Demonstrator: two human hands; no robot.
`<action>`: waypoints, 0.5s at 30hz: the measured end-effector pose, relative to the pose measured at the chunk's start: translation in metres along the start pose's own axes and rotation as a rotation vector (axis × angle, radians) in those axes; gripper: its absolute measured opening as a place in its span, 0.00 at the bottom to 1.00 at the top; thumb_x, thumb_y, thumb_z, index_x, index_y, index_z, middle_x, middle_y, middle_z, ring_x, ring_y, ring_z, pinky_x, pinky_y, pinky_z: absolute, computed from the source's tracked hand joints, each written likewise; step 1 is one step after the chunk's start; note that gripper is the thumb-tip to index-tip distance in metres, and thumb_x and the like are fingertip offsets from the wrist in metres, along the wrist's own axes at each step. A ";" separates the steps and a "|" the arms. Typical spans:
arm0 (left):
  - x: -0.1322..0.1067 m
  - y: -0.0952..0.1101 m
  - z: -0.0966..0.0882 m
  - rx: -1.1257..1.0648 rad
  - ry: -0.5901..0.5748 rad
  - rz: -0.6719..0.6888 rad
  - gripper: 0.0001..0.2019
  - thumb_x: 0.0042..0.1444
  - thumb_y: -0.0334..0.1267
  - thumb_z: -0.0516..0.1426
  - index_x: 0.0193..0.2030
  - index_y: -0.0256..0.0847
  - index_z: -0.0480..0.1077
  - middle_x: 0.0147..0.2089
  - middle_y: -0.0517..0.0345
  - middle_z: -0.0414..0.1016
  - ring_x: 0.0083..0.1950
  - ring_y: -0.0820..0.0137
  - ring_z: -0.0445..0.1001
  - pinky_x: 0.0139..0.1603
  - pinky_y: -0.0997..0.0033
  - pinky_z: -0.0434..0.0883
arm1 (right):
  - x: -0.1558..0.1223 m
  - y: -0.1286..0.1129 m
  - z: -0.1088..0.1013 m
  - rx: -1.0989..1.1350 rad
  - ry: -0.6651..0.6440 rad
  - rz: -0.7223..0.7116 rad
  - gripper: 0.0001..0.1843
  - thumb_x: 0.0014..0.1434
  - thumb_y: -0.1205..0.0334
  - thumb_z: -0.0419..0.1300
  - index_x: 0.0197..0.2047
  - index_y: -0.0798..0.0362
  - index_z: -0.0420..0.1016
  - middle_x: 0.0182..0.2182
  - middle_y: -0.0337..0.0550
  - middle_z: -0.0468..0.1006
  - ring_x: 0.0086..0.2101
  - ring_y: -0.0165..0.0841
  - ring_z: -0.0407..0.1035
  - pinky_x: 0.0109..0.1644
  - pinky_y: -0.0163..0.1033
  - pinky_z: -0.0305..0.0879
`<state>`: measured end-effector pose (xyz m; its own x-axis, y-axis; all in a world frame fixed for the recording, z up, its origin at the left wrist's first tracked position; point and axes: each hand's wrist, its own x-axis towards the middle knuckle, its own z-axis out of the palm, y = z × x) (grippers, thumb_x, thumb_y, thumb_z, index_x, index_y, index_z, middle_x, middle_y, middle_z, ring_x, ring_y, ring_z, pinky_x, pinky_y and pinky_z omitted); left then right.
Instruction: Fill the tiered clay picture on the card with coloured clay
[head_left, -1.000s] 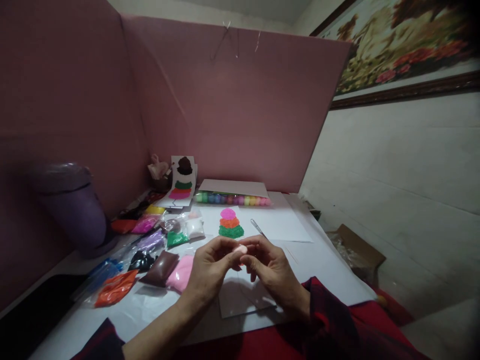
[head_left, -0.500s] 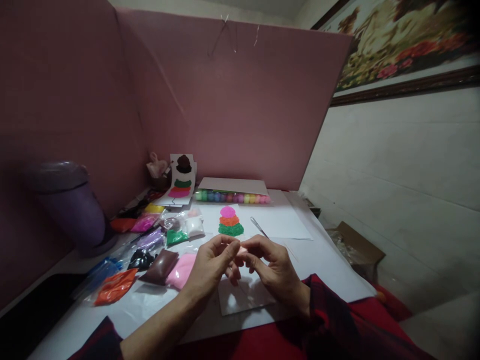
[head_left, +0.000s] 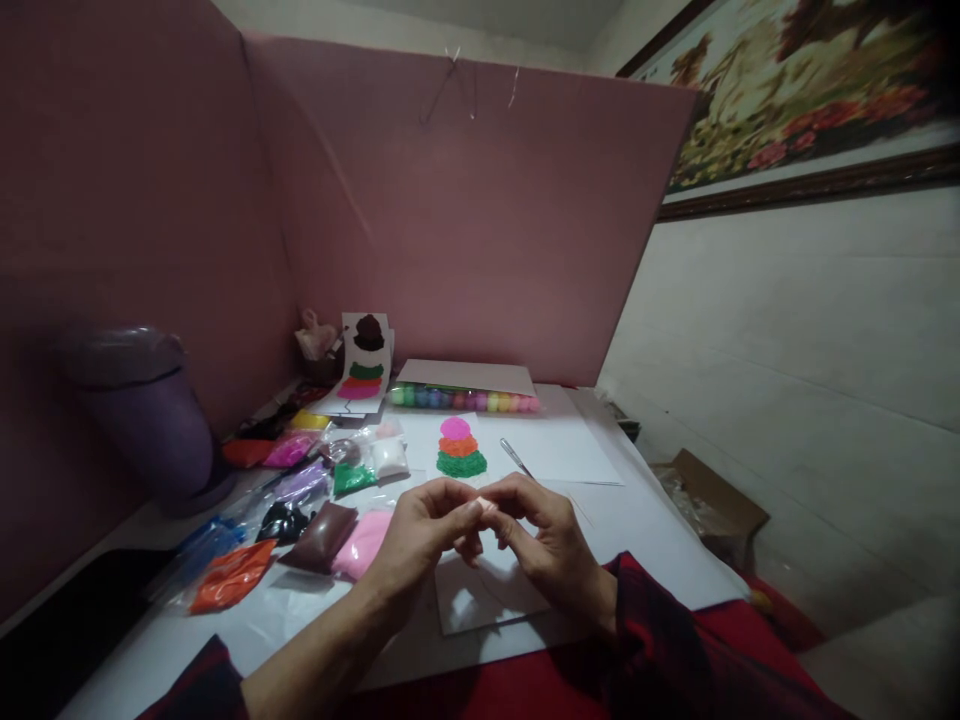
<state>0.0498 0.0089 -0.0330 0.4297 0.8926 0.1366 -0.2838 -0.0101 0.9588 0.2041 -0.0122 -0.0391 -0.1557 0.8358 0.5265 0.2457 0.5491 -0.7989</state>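
Note:
A small piece of pale pink clay (head_left: 487, 504) is pinched between the fingertips of both hands; the fingers hide most of it. My left hand (head_left: 424, 525) grips it from the left with thumb and forefinger. From the right, my right hand (head_left: 551, 535) meets it with thumb and bent fingers. Below the hands lies a white card (head_left: 469, 605) on the table. Just beyond them, a paper carries a stack of pink, orange and green textured shapes (head_left: 459, 450). A slim metal tool (head_left: 516, 458) rests to its right.
Bags of coloured clay (head_left: 321, 538) spread over the left side. A clear pack of coloured balls (head_left: 465, 398) stands at the back, near a propped card with coloured shapes (head_left: 365, 365). A purple bin (head_left: 154, 430) stands far left. Pink panels (head_left: 465, 220) enclose the table's back and left.
Both hands stay together on the clay, with the fingertips shifted slightly and less of the clay showing. The view has tipped up a little; the other things have not moved.

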 end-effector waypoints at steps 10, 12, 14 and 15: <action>0.002 0.005 0.000 0.032 0.217 0.111 0.08 0.46 0.38 0.64 0.31 0.35 0.74 0.20 0.61 0.72 0.22 0.74 0.68 0.25 0.75 0.68 | 0.014 0.012 -0.003 0.446 0.232 0.317 0.15 0.50 0.54 0.65 0.32 0.57 0.71 0.21 0.36 0.71 0.17 0.24 0.62 0.18 0.31 0.63; 0.002 0.005 0.000 0.001 0.178 0.068 0.10 0.44 0.38 0.65 0.31 0.34 0.76 0.20 0.60 0.72 0.22 0.74 0.68 0.24 0.74 0.68 | 0.014 0.013 -0.002 0.423 0.244 0.338 0.16 0.49 0.52 0.66 0.32 0.57 0.72 0.19 0.35 0.70 0.17 0.24 0.61 0.17 0.31 0.62; 0.002 0.003 0.000 -0.027 0.141 0.041 0.12 0.42 0.39 0.66 0.33 0.34 0.76 0.20 0.61 0.71 0.21 0.75 0.67 0.22 0.74 0.68 | 0.013 0.011 -0.001 0.409 0.215 0.344 0.17 0.49 0.51 0.66 0.32 0.57 0.73 0.17 0.34 0.68 0.16 0.24 0.60 0.17 0.31 0.62; 0.002 0.003 0.001 -0.037 0.132 0.035 0.14 0.41 0.39 0.66 0.35 0.34 0.75 0.20 0.62 0.70 0.20 0.75 0.67 0.21 0.74 0.68 | 0.012 0.010 0.000 0.407 0.187 0.338 0.17 0.50 0.51 0.65 0.33 0.57 0.73 0.17 0.34 0.69 0.16 0.25 0.61 0.18 0.32 0.63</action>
<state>0.0505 0.0108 -0.0300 0.3031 0.9436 0.1333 -0.3292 -0.0276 0.9439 0.2051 0.0040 -0.0408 0.0487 0.9709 0.2344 -0.1421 0.2390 -0.9606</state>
